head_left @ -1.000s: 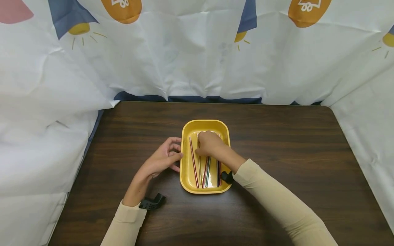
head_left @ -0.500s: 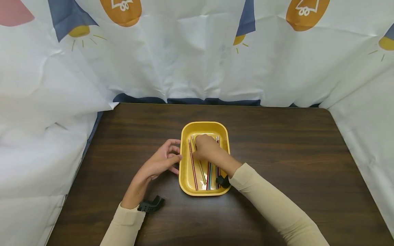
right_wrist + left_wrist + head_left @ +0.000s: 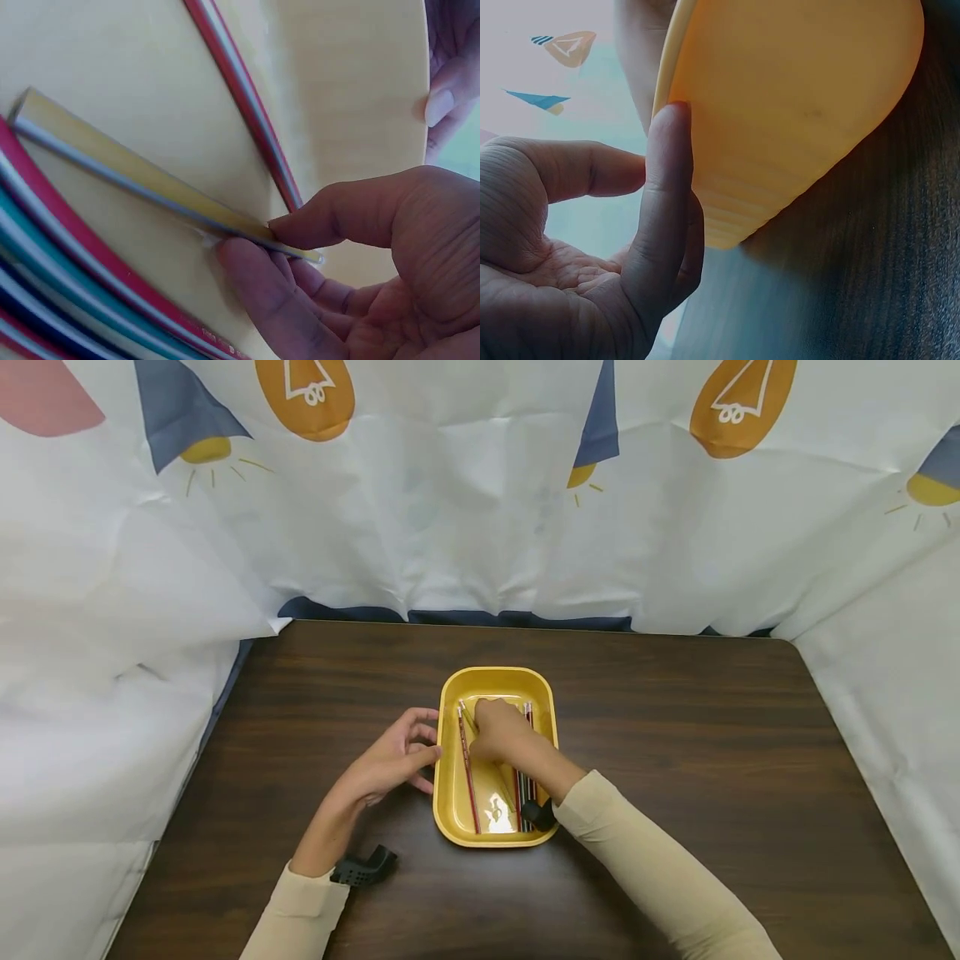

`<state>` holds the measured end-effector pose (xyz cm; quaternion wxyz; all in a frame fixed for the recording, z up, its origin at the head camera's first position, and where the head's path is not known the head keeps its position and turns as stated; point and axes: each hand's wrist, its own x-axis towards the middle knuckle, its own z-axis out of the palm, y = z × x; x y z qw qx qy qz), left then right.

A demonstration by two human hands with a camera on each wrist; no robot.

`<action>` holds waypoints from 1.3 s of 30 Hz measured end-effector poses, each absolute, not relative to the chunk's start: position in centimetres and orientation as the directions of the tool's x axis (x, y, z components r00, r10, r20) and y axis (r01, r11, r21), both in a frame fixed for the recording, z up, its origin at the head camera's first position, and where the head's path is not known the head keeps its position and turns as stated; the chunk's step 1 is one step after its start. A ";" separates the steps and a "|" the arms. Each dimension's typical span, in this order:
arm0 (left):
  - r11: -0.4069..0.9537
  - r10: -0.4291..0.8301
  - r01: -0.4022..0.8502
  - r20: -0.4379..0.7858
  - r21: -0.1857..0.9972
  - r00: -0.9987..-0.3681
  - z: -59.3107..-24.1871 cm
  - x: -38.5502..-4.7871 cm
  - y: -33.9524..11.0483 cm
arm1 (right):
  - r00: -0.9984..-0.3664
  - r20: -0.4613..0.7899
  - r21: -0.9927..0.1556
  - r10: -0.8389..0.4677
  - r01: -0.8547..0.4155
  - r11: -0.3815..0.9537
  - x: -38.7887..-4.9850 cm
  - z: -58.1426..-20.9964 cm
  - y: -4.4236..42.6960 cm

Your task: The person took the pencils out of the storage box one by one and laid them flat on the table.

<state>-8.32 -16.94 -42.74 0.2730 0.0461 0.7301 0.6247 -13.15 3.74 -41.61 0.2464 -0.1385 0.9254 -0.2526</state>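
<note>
A yellow tray (image 3: 453, 814) with a raised rim lies on the table, with several striped pencils inside. My right hand (image 3: 504, 732) is inside it; in the right wrist view its thumb and fingers pinch a yellow pencil (image 3: 142, 166) near one end. That pencil lies slanted. A red pencil (image 3: 470, 785) lies by the tray's left wall. Along the right side, red, green and dark pencils (image 3: 97, 262) are side by side, partly covered by my right wrist in the head view. My left hand (image 3: 393, 756) holds the tray's left rim, fingers against the outer wall.
The dark wood table (image 3: 675, 735) extends around the tray on all sides. A white printed cloth (image 3: 480, 527) hangs behind the far edge and down the left and right. Black wrist devices (image 3: 365, 866) are on both forearms.
The yellow pencil has swung to a slant, its near end moving right. The multicoloured pencils have shifted right into the group there. My left hand stays at the rim.
</note>
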 end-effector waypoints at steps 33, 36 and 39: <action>0.211 0.426 -0.294 -0.358 0.932 -0.831 -42.8 -8.6 -17.2 | -0.869 -0.277 -0.704 -0.410 -0.107 0.702 -12.2 -37.3 7.5; 0.214 0.422 -0.300 -0.365 0.930 -0.830 -42.9 -8.6 -17.2 | -0.871 -0.243 -0.739 -0.427 -0.120 0.664 -12.0 -37.1 7.9; 0.220 0.413 -0.301 -0.368 0.928 -0.833 -42.8 -8.5 -17.2 | -0.866 -0.226 -0.789 -0.447 -0.107 0.606 -11.8 -36.9 8.3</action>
